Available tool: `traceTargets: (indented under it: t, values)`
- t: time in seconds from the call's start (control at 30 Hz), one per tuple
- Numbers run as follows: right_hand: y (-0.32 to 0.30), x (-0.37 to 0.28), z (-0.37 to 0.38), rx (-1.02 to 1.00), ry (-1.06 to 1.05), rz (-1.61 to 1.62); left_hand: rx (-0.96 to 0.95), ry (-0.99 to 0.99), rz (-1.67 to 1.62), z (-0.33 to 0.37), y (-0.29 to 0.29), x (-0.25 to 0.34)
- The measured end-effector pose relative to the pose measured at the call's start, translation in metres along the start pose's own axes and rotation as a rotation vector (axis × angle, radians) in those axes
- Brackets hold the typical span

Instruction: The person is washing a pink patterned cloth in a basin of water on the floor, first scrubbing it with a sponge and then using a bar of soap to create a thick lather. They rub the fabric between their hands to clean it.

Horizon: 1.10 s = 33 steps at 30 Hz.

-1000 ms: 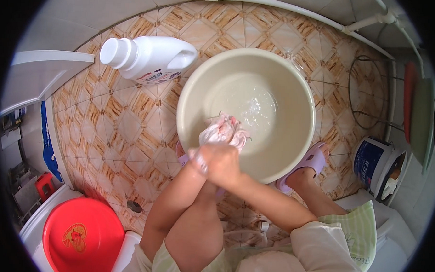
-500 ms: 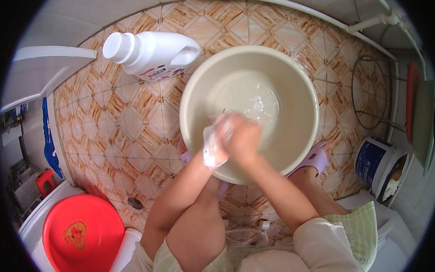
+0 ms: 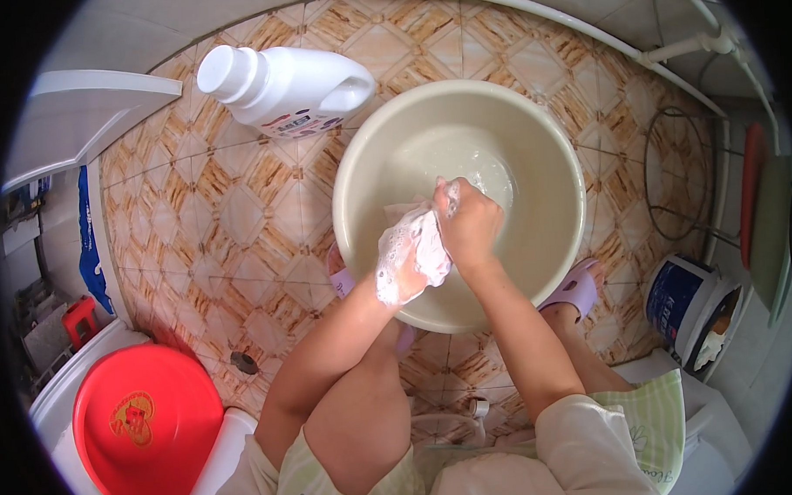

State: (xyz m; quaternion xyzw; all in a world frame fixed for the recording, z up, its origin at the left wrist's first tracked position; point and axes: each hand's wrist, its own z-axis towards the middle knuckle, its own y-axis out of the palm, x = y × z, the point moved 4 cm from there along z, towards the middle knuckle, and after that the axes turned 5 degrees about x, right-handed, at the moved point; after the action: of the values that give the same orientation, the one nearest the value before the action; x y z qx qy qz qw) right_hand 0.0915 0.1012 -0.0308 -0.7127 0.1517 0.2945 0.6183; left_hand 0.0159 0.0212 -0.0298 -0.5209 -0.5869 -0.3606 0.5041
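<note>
Over the near part of a large cream basin point(image 3: 573, 176), both hands are close together on a wet, soapy white cloth point(image 3: 429, 245). My left hand point(image 3: 400, 266), coated in foam, is closed round the cloth, and its fingers are largely hidden behind it. Right against the cloth, my right hand point(image 3: 472, 227) is curled into a fist with suds near the thumb, gripping the cloth's edge. A pale flap of cloth shows beyond the left hand, inside the basin. Shallow water point(image 3: 491, 185) with some bubbles lies at the basin's bottom.
A white detergent bottle point(image 3: 290, 90) stands beyond the basin on the left. A red basin point(image 3: 149, 431) is at the near left. To the right are a blue-and-white bucket point(image 3: 684, 303) and a wire ring point(image 3: 677, 172). Purple slippers point(image 3: 576, 287) flank the cream basin.
My hands, pressed together before, have moved slightly apart. The right hand has shifted right, and more of the white cloth shows between them. The view has moved slightly.
</note>
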Motion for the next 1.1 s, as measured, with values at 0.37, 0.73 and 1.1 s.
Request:
traceTargets:
  t: [0.37, 0.73, 1.1]
  values:
    - [-0.001, -0.048, -0.04, 0.27, -0.486, 0.008, -0.133, -0.317, -1.127, -0.005, 0.006, -0.053]
    - [0.016, -0.041, -0.066, 0.184, -0.374, 0.08, 0.12, -0.572, -1.47, 0.003, 0.012, -0.032]
    - [0.009, -0.015, -0.026, 0.003, -0.092, 0.156, 0.102, -0.736, -1.373, -0.001, 0.018, -0.031]
